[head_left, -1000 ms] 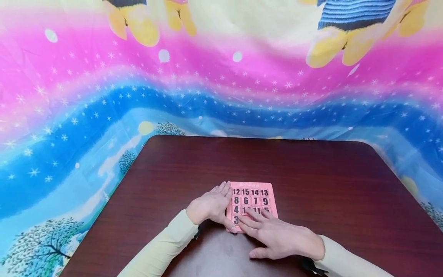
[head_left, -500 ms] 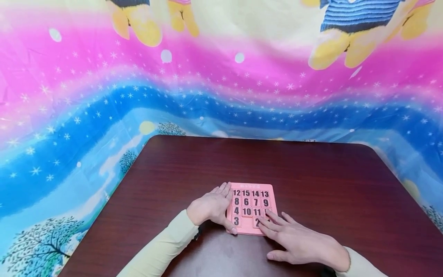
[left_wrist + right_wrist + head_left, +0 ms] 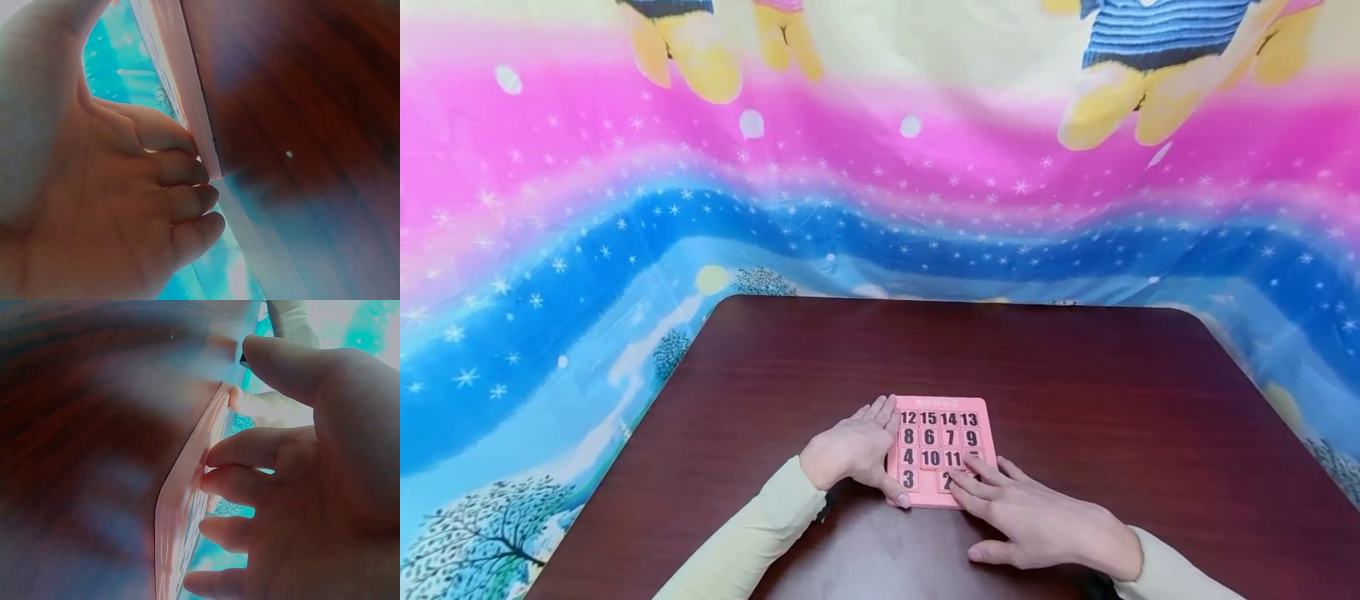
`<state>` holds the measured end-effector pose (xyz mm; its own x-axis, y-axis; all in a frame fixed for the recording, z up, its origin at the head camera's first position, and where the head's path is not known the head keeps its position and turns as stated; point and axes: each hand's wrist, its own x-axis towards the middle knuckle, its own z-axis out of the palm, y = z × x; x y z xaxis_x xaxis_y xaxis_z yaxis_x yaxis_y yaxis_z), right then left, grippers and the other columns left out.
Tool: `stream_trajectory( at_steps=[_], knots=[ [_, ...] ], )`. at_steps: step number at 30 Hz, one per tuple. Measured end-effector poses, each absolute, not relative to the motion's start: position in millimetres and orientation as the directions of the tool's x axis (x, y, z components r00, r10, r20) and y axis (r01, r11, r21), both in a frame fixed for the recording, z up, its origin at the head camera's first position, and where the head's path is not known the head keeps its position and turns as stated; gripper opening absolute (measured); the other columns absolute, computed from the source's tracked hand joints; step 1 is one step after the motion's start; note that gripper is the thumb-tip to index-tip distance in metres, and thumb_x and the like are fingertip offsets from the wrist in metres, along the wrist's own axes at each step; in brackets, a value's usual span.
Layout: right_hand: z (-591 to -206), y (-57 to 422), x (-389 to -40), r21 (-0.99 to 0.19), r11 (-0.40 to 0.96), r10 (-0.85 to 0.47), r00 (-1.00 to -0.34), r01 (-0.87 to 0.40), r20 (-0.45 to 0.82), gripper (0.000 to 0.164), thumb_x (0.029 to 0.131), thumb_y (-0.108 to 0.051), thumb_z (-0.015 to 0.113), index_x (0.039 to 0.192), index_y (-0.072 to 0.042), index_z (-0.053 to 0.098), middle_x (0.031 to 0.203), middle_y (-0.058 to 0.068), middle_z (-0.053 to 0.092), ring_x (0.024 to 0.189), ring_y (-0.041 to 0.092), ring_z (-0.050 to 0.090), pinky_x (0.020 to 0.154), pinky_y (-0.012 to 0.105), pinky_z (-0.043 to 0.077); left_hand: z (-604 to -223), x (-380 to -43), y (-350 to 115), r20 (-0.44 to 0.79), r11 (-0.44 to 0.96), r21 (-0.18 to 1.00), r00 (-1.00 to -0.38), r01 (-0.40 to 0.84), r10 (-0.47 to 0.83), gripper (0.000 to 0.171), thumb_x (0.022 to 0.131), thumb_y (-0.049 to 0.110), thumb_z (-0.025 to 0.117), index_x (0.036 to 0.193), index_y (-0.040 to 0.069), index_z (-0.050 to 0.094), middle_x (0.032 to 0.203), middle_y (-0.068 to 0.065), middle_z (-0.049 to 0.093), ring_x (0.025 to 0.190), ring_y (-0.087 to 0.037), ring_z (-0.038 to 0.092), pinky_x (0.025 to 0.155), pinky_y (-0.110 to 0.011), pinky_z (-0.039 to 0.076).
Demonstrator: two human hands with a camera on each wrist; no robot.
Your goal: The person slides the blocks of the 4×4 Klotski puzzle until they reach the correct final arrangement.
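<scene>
A pink number slide puzzle (image 3: 945,403) lies flat on the dark table, its black-numbered tiles facing up. The bottom row has a gap between tile 3 (image 3: 908,479) and tile 2 (image 3: 946,480). My left hand (image 3: 857,450) braces the puzzle's left side, fingers straight along the edge and thumb at the near-left corner. In the left wrist view those fingertips meet the frame's side (image 3: 199,119). My right hand (image 3: 1037,517) reaches in from the right with fingers extended, fingertips on the lower-right tiles. They hide the bottom-right tile and part of the one above it.
The dark brown wooden table (image 3: 820,367) stretches away behind and to both sides of the puzzle. Beyond its far edge hangs a colourful printed cloth (image 3: 880,183) with snowflakes and trees.
My right hand has moved right off the lower middle tiles, uncovering 10 and the gap, then slightly back left. Tile 2 has slid a little left. My left hand has stayed at the edge.
</scene>
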<state>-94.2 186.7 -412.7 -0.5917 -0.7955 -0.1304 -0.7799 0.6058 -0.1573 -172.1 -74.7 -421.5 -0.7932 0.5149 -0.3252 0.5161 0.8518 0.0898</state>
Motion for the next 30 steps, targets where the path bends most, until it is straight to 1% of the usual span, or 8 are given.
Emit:
stream_trajectory(
  at_steps=[6,13,18,20,23,26,30],
  knots=[
    [-413,181,-95,-0.145,0.596,-0.803,-0.584,-0.79,-0.121,0.07,0.095,-0.059,0.05,0.145,-0.008,0.049,0.155,0.01,0.041,0.146,0.038,0.032,0.109,0.066,0.034,-419,-173,-73,-0.32,0.848,0.089,-0.791,0.522,0.521,0.132,0.062,0.078,0.073,0.157,0.004,0.019,0.166,-0.014,0.011,0.154,-0.024,0.012,0.126,-0.035,0.018],
    [-415,172,-97,-0.117,0.562,-0.827,-0.554,-0.819,-0.094,0.069,0.096,-0.057,0.049,0.145,-0.008,0.049,0.155,0.009,0.042,0.145,0.039,0.033,0.108,0.066,0.035,-420,-173,-73,-0.318,0.85,0.089,-0.793,0.52,0.519,0.13,0.063,0.078,0.073,0.157,0.005,0.02,0.165,-0.013,0.011,0.154,-0.024,0.014,0.126,-0.034,0.018],
    [-415,171,-97,-0.122,0.556,-0.831,-0.549,-0.822,-0.091,0.069,0.096,-0.055,0.051,0.146,-0.008,0.047,0.155,0.009,0.041,0.145,0.04,0.033,0.107,0.066,0.036,-422,-172,-74,-0.316,0.849,0.089,-0.794,0.521,0.52,0.13,0.062,0.079,0.072,0.156,0.004,0.021,0.165,-0.014,0.013,0.154,-0.024,0.015,0.125,-0.035,0.019],
    [-415,173,-96,-0.121,0.553,-0.833,-0.547,-0.824,-0.084,0.07,0.096,-0.056,0.05,0.147,-0.008,0.046,0.156,0.008,0.04,0.145,0.04,0.033,0.107,0.066,0.036,-422,-172,-75,-0.316,0.852,0.088,-0.796,0.516,0.516,0.131,0.062,0.079,0.072,0.156,0.004,0.022,0.165,-0.013,0.013,0.154,-0.024,0.015,0.125,-0.034,0.019],
    [-414,176,-95,-0.119,0.559,-0.829,-0.555,-0.82,-0.073,0.071,0.097,-0.058,0.047,0.148,-0.008,0.045,0.157,0.007,0.039,0.144,0.039,0.034,0.107,0.066,0.036,-422,-172,-75,-0.314,0.854,0.091,-0.8,0.511,0.512,0.131,0.062,0.079,0.073,0.156,0.004,0.022,0.165,-0.013,0.013,0.154,-0.024,0.014,0.125,-0.034,0.019],
    [-412,181,-95,-0.147,0.581,-0.814,-0.574,-0.8,-0.092,0.072,0.097,-0.059,0.046,0.149,-0.01,0.043,0.157,0.007,0.038,0.145,0.039,0.033,0.107,0.066,0.035,-421,-171,-75,-0.318,0.853,0.099,-0.796,0.512,0.515,0.131,0.061,0.079,0.073,0.156,0.004,0.021,0.165,-0.013,0.013,0.154,-0.024,0.014,0.126,-0.034,0.019],
    [-408,189,-96,-0.214,0.633,-0.774,-0.612,-0.744,-0.162,0.073,0.094,-0.058,0.052,0.15,-0.012,0.041,0.159,0.007,0.035,0.147,0.039,0.028,0.109,0.068,0.031,-421,-172,-75,-0.325,0.854,0.094,-0.795,0.512,0.512,0.132,0.061,0.079,0.073,0.156,0.004,0.021,0.166,-0.013,0.012,0.154,-0.024,0.014,0.126,-0.034,0.018]
  ],
)
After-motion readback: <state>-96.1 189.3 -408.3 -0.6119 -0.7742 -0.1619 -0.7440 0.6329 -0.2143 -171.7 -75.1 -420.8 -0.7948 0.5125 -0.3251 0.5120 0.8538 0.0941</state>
